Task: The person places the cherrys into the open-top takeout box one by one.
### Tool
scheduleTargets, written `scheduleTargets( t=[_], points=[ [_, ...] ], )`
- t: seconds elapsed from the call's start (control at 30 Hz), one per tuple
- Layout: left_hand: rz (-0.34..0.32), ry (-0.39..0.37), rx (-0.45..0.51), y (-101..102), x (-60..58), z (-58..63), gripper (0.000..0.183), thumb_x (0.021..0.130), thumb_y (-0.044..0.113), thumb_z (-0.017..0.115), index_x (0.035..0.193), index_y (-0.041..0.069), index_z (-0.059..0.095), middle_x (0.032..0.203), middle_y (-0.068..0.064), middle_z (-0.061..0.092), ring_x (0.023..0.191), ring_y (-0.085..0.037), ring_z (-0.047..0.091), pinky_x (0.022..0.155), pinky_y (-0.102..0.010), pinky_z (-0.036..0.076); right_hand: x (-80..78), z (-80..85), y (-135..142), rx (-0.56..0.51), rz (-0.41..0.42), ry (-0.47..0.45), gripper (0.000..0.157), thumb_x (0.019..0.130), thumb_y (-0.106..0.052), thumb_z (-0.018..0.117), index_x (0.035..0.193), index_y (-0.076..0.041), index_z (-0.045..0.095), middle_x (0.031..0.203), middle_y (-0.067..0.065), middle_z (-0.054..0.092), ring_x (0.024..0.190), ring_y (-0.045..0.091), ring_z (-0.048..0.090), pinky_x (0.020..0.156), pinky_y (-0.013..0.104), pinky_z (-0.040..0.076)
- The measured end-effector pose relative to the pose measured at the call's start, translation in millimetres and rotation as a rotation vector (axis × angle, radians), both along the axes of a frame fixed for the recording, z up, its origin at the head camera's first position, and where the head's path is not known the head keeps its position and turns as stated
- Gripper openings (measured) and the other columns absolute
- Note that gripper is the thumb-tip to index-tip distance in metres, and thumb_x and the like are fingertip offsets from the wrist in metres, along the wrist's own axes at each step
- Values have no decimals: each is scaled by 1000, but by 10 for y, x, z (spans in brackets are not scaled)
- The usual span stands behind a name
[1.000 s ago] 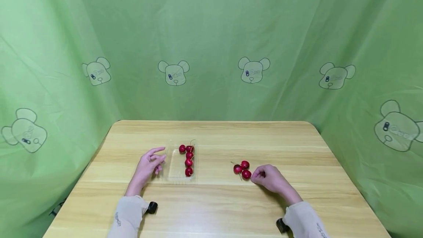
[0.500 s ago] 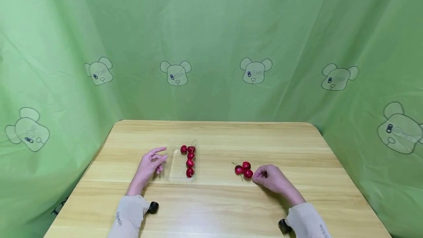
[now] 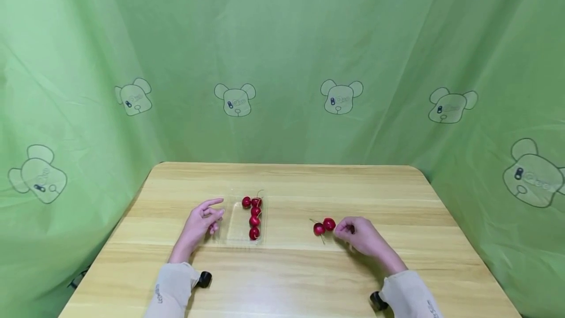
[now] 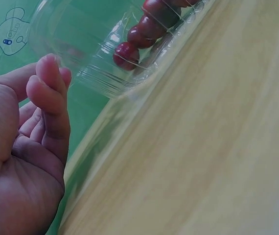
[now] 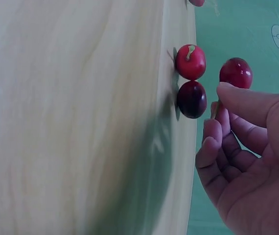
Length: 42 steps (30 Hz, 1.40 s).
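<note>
My right hand (image 3: 363, 237) pinches a cherry (image 5: 236, 73) by its stem between thumb and fingertips, held off the table in the right wrist view. A bright red cherry (image 5: 190, 62) and a darker cherry (image 5: 192, 99) lie together on the table close by. Only two fruits show by that hand in the head view, so one is covered there. My left hand (image 3: 199, 225), fingers relaxed, is by the left edge of a clear plastic box (image 3: 234, 232); whether it touches the box I cannot tell. Several cherries (image 3: 254, 221) line the box's right side.
The light wooden table (image 3: 282, 278) carries the box left of centre and the loose cherries right of centre. Green curtain (image 3: 287, 63) with bear-head prints stands around its back and sides. A black wrist camera (image 3: 204, 279) sits at the left sleeve.
My right hand has risen slightly with a cherry, which has left its spot at the front of the small group. My left hand has stayed beside the box. The head view has shifted slightly.
</note>
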<state>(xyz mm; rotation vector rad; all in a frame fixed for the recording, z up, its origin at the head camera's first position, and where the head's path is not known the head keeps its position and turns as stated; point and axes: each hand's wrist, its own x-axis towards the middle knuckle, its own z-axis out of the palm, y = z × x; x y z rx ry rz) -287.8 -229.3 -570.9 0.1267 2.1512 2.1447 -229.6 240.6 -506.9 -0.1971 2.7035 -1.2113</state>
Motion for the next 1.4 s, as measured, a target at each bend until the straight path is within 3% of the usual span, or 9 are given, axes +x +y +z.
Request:
scheduleTargets(
  t=[0.2, 0.73, 1.4],
  points=[
    [-23, -2, 25, 18, -10, -24, 59, 96, 19, 75, 147, 2, 51, 90, -12, 72, 58, -10, 60, 49, -20, 50, 1, 25, -22, 5, -30, 17, 9, 97, -11, 70, 104, -4, 71, 91, 11, 68, 74, 24, 62, 61, 28, 54],
    [-3, 4, 17, 8, -8, -23, 56, 96, 19, 75, 146, 5, 54, 94, -16, 72, 58, -10, 60, 49, -19, 51, -92, 103, -154, 52, -27, 90, 8, 99, -14, 69, 103, -7, 72, 97, 8, 72, 85, 17, 60, 69, 24, 52],
    [-5, 3, 28, -26, 2, -9, 56, 96, 20, 75, 146, 5, 53, 92, -14, 71, 57, -10, 60, 48, -19, 50, -239, 158, -345, 38, 12, 164, 8, 100, -12, 68, 101, -5, 72, 91, 9, 72, 82, 13, 61, 70, 23, 52]
  ],
)
